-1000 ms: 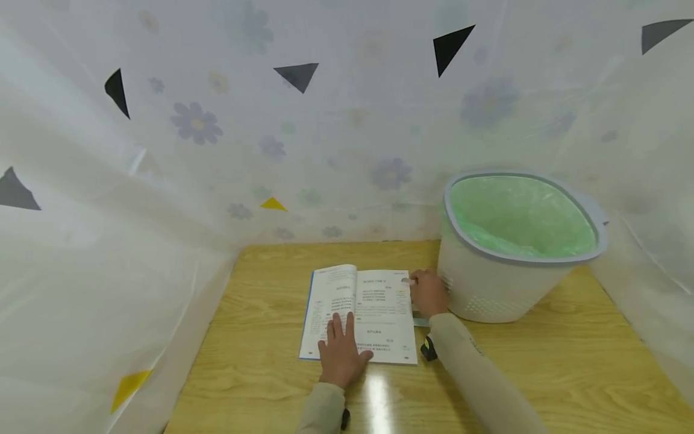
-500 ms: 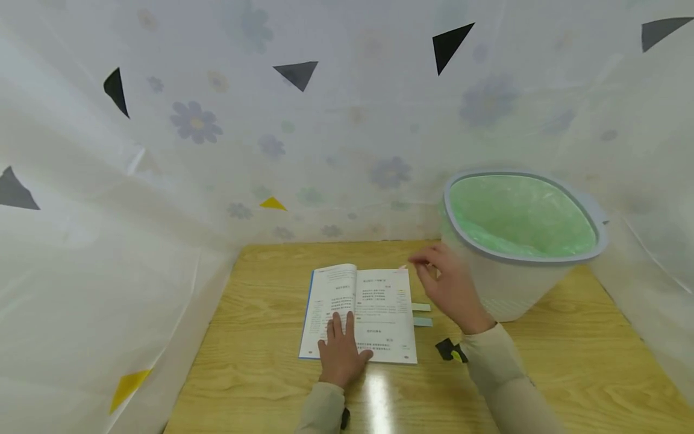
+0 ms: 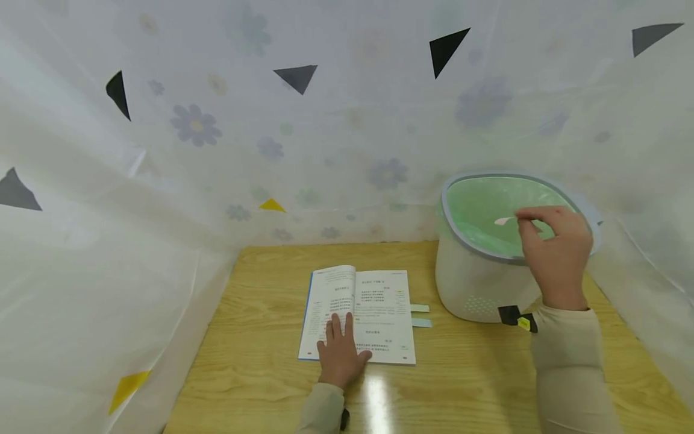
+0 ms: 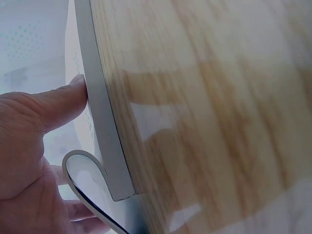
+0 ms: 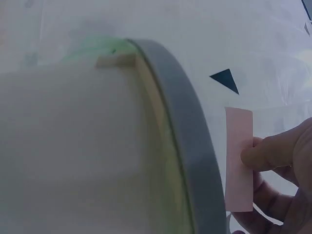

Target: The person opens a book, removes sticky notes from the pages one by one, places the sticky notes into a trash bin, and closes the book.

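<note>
An open book with printed pages lies on the wooden table. My left hand rests on it near the bottom, its fingers spread across the pages; in the left wrist view the thumb lies near the edge of the page block. Over the mouth of a pale bin with a green liner is my right hand. It pinches a pink paper strip, like a sticky page tab, between thumb and fingers. A pale green tab and a light blue tab stick out from the book's right edge.
The bin has a grey rim and stands at the table's back right. White flower-printed sheeting encloses the table behind and at both sides, with black, grey and yellow triangles on it.
My right hand has moved from the book's upper right edge, pulling the pink tab away, then right and up over the bin. The left hand has stayed in place on the book.
</note>
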### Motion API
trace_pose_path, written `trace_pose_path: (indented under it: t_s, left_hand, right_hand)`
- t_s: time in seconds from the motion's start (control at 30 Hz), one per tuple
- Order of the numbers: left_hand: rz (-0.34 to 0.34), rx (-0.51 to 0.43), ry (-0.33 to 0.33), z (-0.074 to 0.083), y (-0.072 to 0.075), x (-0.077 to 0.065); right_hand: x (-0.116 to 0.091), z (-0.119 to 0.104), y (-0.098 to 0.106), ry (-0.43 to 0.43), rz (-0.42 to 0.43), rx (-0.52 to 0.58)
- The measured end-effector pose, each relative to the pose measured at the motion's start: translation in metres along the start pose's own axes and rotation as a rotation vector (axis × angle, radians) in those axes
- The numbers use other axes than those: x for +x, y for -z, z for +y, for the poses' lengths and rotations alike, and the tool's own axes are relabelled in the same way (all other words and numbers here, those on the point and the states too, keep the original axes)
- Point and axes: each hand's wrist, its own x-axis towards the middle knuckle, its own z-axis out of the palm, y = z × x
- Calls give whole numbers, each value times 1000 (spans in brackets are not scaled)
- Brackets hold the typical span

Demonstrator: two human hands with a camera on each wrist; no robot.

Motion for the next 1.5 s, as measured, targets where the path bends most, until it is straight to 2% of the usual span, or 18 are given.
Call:
trace_pose_path:
  t_s: [0.1, 0.2, 0.37, 0.47, 0.6, 0.73, 0.97, 1.17, 1.5]
  left_hand:
    - [3, 6, -2, 0, 0, 1]
    - [-5, 8, -4, -1, -2, 1]
    - [-11, 11, 2, -1, -5, 2]
    - [-8, 17, 0, -2, -5, 3]
    - [-14, 21, -1, -3, -4, 5]
    - [-14, 16, -1, -4, -4, 5]
    - [-25, -3, 4, -3, -6, 3]
    - [16, 15, -11, -3, -7, 4]
    - [-9, 24, -4, -1, -9, 5]
  right_hand:
    - [5, 10, 9, -72, 36, -50]
    - [9, 18, 13, -138, 5, -127]
    - [14, 26, 11, -150, -130, -250]
    - [13, 28, 8, -125, -148, -280]
    - [14, 29, 5, -99, -125, -279]
    - [18, 32, 4, -82, -142, -288]
    - [25, 37, 7, -119, -205, -370]
    - [30, 38, 8, -110, -176, -339]
    - [30, 43, 12, -159, -231, -361]
